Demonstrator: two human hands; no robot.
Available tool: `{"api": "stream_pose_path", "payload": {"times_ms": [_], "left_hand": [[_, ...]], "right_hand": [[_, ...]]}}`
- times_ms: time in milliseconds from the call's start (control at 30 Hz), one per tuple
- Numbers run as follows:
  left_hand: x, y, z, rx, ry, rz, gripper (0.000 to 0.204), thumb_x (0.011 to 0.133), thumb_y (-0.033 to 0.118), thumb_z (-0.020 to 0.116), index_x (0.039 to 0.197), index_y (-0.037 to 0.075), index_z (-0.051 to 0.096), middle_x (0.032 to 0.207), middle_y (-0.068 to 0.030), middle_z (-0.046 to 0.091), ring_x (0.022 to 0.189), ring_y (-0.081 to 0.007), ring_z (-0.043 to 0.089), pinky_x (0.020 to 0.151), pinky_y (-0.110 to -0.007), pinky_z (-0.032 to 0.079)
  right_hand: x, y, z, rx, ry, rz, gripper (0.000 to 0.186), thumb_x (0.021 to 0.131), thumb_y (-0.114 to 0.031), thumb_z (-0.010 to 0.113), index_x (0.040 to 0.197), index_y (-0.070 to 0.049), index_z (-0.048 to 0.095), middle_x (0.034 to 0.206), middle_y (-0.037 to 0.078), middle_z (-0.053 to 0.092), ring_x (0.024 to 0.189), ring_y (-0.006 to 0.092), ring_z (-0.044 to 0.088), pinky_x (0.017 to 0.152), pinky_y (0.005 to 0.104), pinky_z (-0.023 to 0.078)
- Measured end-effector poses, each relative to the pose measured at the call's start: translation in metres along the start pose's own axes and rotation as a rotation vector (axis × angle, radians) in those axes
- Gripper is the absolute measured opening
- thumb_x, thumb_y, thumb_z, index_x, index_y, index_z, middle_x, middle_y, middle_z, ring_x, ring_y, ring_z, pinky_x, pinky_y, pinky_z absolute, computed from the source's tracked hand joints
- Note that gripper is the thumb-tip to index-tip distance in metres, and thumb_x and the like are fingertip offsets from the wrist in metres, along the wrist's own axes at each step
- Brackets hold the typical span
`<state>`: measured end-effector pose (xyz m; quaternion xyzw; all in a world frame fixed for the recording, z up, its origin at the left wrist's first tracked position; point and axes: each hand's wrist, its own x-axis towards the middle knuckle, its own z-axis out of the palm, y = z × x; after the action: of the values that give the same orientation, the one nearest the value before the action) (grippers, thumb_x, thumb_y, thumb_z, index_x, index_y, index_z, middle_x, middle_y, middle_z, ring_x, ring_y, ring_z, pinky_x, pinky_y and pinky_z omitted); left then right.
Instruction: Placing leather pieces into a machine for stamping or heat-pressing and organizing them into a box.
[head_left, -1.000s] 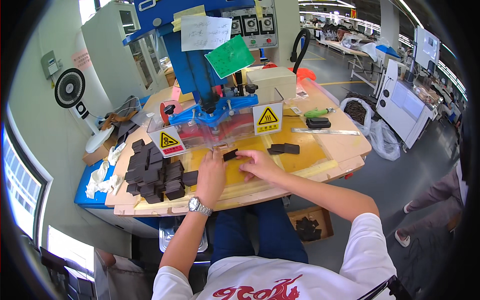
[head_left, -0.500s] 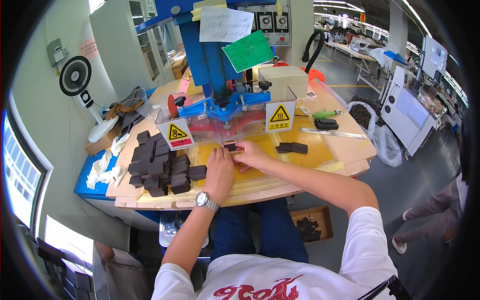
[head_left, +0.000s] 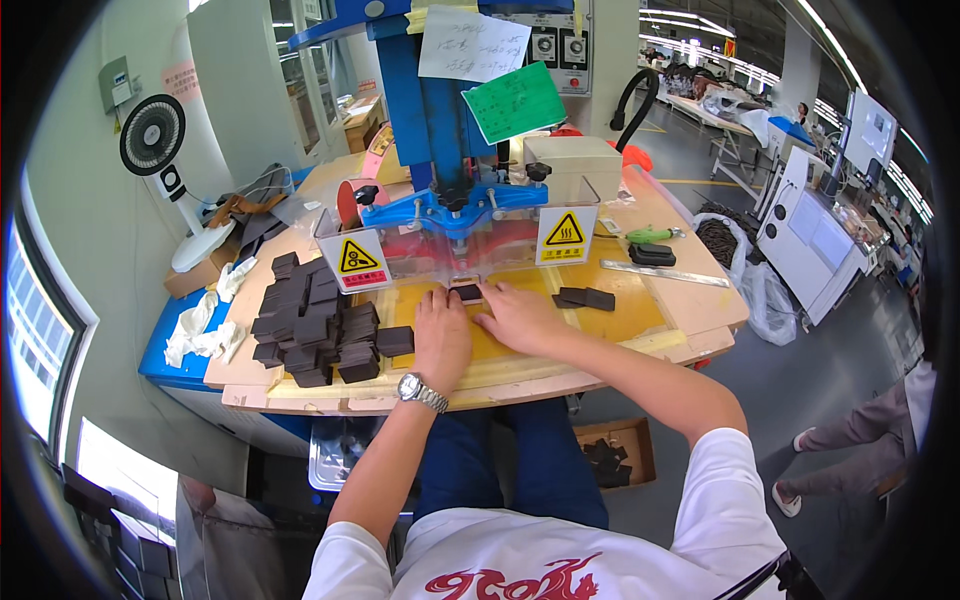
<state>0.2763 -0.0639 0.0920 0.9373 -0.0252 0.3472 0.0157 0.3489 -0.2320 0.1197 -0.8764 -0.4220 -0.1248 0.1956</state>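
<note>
A small dark rectangular piece [head_left: 466, 293] lies in a pale holder under the blue press [head_left: 455, 208], at the front of its clear guard. My left hand [head_left: 443, 335], wearing a wristwatch, rests on the yellow work surface [head_left: 500, 352] with fingers stretched forward and fingertips by the piece's left edge. From the right, my right hand [head_left: 522, 318] reaches in; its index fingertip is by the piece's right edge and its thumb is spread apart below. Neither hand is closed around the piece. Left of my hands sits a large heap of dark pieces [head_left: 305, 318].
A few dark pieces [head_left: 584, 298] lie to the right, near a metal ruler [head_left: 665, 273], a black case [head_left: 653, 255] and a green-handled tool [head_left: 655, 234]. White cloths [head_left: 205, 332] are at the left. An open cardboard box [head_left: 630, 450] with dark scraps stands on the floor.
My right hand has eased off the dark piece, with its thumb and index finger now apart. My left hand stays at the left edge. The whole view has shifted slightly.
</note>
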Motion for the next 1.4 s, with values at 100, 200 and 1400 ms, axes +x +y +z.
{"api": "stream_pose_path", "payload": {"times_ms": [100, 200, 1400], "left_hand": [[-0.002, -0.002, -0.003, -0.060, -0.076, -0.064, 0.040, 0.096, 0.007, 0.061, 0.130, -0.014, 0.064, 0.140, -0.0318, 0.063, 0.129, -0.0450, 0.059, 0.114, -0.050, 0.046], [-0.002, -0.003, -0.001, -0.096, -0.117, -0.066, 0.039, 0.097, 0.007, 0.061, 0.129, -0.014, 0.064, 0.140, -0.0319, 0.063, 0.128, -0.0450, 0.059, 0.114, -0.050, 0.046], [0.008, -0.005, 0.003, 0.105, -0.102, -0.065, 0.040, 0.096, 0.011, 0.059, 0.132, 0.000, 0.070, 0.131, -0.0198, 0.073, 0.117, -0.0363, 0.066, 0.098, -0.048, 0.052]], "right_hand": [[0.009, -0.003, 0.006, -0.051, 0.002, -0.026, 0.049, 0.099, -0.033, 0.073, 0.130, 0.003, 0.062, 0.109, 0.023, 0.073, 0.094, 0.0416, 0.075, 0.078, 0.0506, 0.060], [0.013, -0.002, 0.011, -0.070, 0.047, -0.063, 0.043, 0.100, -0.032, 0.071, 0.124, 0.004, 0.065, 0.106, 0.023, 0.073, 0.091, 0.0408, 0.075, 0.075, 0.0505, 0.060], [-0.012, 0.002, 0.020, -0.016, 0.286, -0.200, 0.023, 0.099, -0.018, 0.064, 0.109, 0.002, 0.072, 0.098, 0.020, 0.067, 0.077, 0.0389, 0.071, 0.068, 0.0512, 0.058]]}}
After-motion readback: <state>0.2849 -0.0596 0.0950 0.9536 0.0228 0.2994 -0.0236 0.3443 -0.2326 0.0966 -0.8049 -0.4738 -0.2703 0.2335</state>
